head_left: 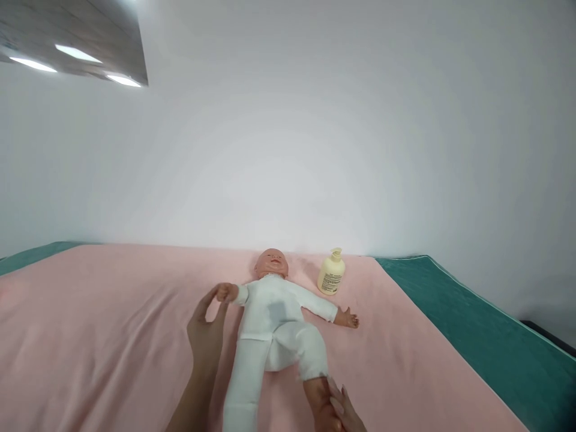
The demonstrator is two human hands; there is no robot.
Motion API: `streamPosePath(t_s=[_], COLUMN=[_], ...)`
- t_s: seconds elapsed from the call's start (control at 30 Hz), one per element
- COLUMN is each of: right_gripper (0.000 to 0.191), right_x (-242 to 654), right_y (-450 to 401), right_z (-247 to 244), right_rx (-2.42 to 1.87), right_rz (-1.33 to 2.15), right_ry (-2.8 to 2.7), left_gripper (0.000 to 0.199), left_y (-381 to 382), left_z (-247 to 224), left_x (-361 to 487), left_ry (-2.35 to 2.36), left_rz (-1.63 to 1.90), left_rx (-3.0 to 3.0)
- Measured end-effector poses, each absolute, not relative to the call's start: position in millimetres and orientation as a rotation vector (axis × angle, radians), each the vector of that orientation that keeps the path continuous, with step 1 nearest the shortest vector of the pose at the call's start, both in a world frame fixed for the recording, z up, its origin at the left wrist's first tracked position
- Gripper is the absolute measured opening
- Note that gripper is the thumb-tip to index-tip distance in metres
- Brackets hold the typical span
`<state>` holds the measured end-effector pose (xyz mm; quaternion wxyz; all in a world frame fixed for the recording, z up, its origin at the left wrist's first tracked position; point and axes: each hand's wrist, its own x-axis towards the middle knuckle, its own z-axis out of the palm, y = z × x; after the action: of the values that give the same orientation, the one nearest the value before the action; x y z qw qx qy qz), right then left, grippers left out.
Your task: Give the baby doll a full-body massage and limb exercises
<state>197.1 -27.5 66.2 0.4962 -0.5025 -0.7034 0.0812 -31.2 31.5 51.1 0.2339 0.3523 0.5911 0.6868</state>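
Observation:
A baby doll (272, 306) with a white cloth body lies on its back on a pink cloth (135, 312), head toward the wall. My left hand (209, 318) pinches the doll's hand on the left side between thumb and fingers. At the bottom, my right hand (345, 408) is against the doll's bare lower leg on the right; its fingers lie along the leg, and part of the hand is cut off by the frame. The doll's other arm stretches out to the right. A cream pump bottle (331, 273) stands upright beyond that arm.
Under the pink cloth, a green cover (472, 336) shows at the right and far left. A pale wall (288, 150) rises behind the surface. Something dark (546, 337) lies past the right edge.

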Motion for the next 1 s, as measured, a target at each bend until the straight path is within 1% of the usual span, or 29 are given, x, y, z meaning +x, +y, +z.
streamPosePath(t_s=[0.07, 0.13, 0.23, 0.33, 0.43, 0.5, 0.6, 0.67, 0.77, 0.87, 0.93, 0.97, 1.0], right_gripper=[0.043, 0.040, 0.041, 0.040, 0.038, 0.038, 0.039, 0.039, 0.040, 0.046, 0.052, 0.052, 0.045], right_x=[207, 212, 210, 202, 196, 198, 205, 208, 200, 174, 154, 145, 136], right_y=[-52, -67, -65, -48, -36, -39, -57, -71, -74, -37, 4, 26, 46], right_z=[57, 52, 55, 67, 73, 73, 65, 60, 62, 78, 91, 97, 102], right_rx=[-1.211, -1.196, -1.165, -1.163, -1.199, -1.209, -1.220, -1.212, -1.194, -1.216, -1.228, -1.235, -1.242], right_rz=[0.193, 0.190, 0.222, 0.286, 0.309, 0.298, 0.265, 0.232, 0.185, 0.161, 0.165, 0.170, 0.174], right_ry=[-1.699, -1.702, -1.737, -1.760, -1.747, -1.737, -1.705, -1.672, -1.679, -1.686, -1.691, -1.694, -1.695], left_gripper=[0.032, 0.023, 0.024, 0.026, 0.025, 0.023, 0.019, 0.024, 0.037, 0.048, 0.052, 0.052, 0.051], left_y=[28, 30, 37, 41, 41, 39, 35, 32, 34, 42, 47, 50, 52], left_z=[48, 42, 32, 30, 33, 36, 44, 50, 53, 42, 28, 20, 12], left_x=[-23, -18, -15, -15, -15, -16, -22, -28, -39, -51, -59, -62, -66], left_ry=[1.610, 1.453, 1.186, 1.135, 1.100, 1.104, 1.232, 1.383, 1.529, 1.510, 1.458, 1.431, 1.411], left_rz=[1.763, 1.670, 1.558, 1.525, 1.504, 1.497, 1.550, 1.600, 1.754, 1.948, 1.986, 1.985, 1.988], left_rx=[1.252, 1.672, 2.224, 2.420, 2.432, 2.314, 1.880, 1.496, 0.997, 0.585, 0.385, 0.331, 0.314])
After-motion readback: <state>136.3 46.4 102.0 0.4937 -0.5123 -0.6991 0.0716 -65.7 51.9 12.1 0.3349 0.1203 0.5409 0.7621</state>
